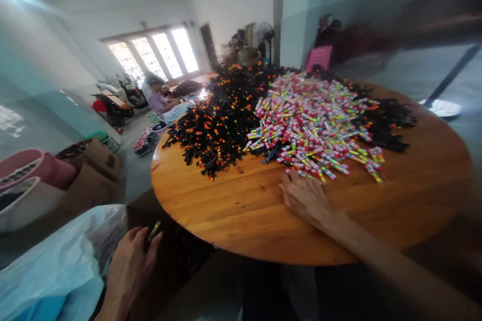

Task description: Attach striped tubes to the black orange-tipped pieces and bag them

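Observation:
My left hand [131, 253] is off the table's left edge, above a dark open space beside a plastic bag. Between its thumb and fingers it holds a small slim tube [154, 229] with a yellow-green end. My right hand [305, 198] rests on the wooden table [226, 205], its fingers curled at the near edge of a heap of small colourful tubes [309, 115]. Whatever those fingertips grip is hidden. The heaped tubes have pink, red, yellow and green ends. Left of them lies a large pile of small black pieces [214, 125] with orange and yellow bits.
A pale blue plastic bag [64, 256] lies at lower left. Behind it stand a pink tub [48, 170], a white tub [30, 205] and cardboard boxes [98, 170]. Another person [158, 98] sits further back by the windows. A pink chair [319, 56] stands beyond the table.

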Demonstrator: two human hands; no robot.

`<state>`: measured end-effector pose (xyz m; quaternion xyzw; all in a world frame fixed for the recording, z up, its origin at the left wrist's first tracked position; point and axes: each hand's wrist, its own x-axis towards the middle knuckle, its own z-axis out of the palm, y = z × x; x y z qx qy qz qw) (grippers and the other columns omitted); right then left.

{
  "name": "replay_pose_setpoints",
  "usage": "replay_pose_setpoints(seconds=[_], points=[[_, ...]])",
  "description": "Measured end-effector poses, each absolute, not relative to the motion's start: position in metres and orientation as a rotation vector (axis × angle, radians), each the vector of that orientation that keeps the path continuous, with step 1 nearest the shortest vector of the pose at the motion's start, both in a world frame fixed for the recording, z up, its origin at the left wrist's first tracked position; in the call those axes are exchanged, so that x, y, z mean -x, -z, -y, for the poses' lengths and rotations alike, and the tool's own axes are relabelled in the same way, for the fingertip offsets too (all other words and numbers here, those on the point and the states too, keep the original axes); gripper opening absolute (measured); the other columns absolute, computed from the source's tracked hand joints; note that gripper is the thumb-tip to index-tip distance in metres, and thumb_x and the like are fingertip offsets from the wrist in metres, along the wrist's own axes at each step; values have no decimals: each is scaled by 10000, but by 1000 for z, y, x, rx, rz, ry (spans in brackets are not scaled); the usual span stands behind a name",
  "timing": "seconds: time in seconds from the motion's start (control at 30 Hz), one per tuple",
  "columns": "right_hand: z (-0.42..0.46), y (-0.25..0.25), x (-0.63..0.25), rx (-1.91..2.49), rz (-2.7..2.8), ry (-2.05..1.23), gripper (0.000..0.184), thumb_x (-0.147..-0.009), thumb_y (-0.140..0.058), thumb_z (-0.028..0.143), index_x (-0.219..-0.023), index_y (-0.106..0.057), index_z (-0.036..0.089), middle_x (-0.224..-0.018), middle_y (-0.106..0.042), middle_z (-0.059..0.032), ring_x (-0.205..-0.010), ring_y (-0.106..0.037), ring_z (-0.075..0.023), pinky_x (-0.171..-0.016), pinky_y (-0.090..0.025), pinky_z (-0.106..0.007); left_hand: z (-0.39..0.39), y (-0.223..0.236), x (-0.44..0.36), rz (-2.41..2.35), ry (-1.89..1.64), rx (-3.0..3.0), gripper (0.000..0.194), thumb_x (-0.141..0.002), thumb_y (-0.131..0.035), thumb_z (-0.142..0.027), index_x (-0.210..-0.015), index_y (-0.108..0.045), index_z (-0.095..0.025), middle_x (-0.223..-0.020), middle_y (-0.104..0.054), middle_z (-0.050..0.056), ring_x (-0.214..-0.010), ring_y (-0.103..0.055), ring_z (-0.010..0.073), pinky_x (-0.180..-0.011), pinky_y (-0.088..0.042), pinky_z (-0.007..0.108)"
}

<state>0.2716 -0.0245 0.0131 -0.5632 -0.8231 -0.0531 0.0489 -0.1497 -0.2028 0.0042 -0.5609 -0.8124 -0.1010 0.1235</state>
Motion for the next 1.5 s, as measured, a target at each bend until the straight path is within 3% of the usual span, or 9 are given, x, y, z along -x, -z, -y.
replay_pose_setpoints(seconds=[0.13, 0.3, 0.5, 0.67, 0.9, 1.07, 1.27, 1.4, 1.5], points=[[24, 0, -277, 1685, 2481, 240, 350, -1001, -370, 146, -1198, -656, 109, -1147, -683, -177, -815, -708, -265, -608, -428, -336, 139, -15, 108, 2233, 497, 1770, 441, -961, -470, -508, -1136, -693, -170, -1247, -672, 171, -1146, -655, 323, -983, -536, 433], [24, 9, -280, 1619, 2379, 214, 369, -1067, -357, 318, -1207, -642, 128, -1110, -690, -152, -829, -708, -256, -621, -444, -328, 34, -37, 44, 2216, 596, 1840, 451, -966, -528, -506, -1251, -655, -179, -1175, -684, 153, -1028, -690, 279, -879, -539, 360], [21, 18, -277, 1639, 2384, 227, 405, -1056, -370, 291, -1331, -603, 105, -1240, -669, -189, -897, -703, -259, -699, -490, -347, -33, -42, 25, 2330, 511, 1863, 392, -884, -628, -507, -1066, -758, -185, -1047, -701, 155, -956, -689, 302, -822, -526, 365], [17, 30, -279, 1594, 2400, 207, 402, -1044, -396, 288, -1351, -604, 135, -1386, -596, -201, -997, -684, -291, -759, -506, -374, -32, -48, 39, 2309, 724, 1809, 281, -873, -578, -393, -865, -766, -183, -894, -711, 120, -846, -679, 260, -744, -486, 317], [20, 16, -281, 1528, 2433, 148, 345, -1002, -400, 197, -1236, -643, 125, -1207, -653, -174, -864, -660, -262, -656, -455, -350, 23, -45, 38, 2416, 1248, 1566, 450, -895, -405, -524, -793, -647, -158, -620, -612, 25, -561, -585, 163, -530, -427, 249], [23, 9, -283, 1373, 2483, 95, 296, -1008, -419, 234, -1139, -668, 142, -1178, -653, -163, -1041, -625, -270, -779, -472, -340, 56, -19, 0, 2669, 1848, 1596, 463, -741, -618, -619, -787, -660, -161, -566, -625, 11, -471, -565, 160, -476, -432, 257], [25, 6, -281, 1433, 2485, 56, 331, -1020, -420, 277, -1179, -679, 148, -1210, -630, -173, -975, -615, -259, -773, -450, -341, 90, -30, 5, 2589, 478, 1740, 511, -889, -530, -615, -678, -674, -172, -581, -612, 74, -587, -617, 240, -527, -373, 302], [18, 5, -277, 1465, 2502, 29, 283, -992, -456, 236, -1089, -704, 139, -1098, -650, -167, -931, -609, -264, -724, -418, -343, 96, -35, 3, 1997, 475, 2151, 369, -948, -579, -428, -1232, -665, -209, -1186, -676, 134, -1042, -656, 288, -840, -532, 391], [9, 11, -276, 1387, 2527, 0, 220, -943, -515, 185, -1029, -713, 145, -1015, -662, -141, -914, -605, -255, -749, -423, -341, 85, -30, 0, 1591, 472, 2521, 326, -980, -557, -292, -1293, -643, -261, -1338, -598, 114, -1234, -556, 286, -1070, -467, 479]])
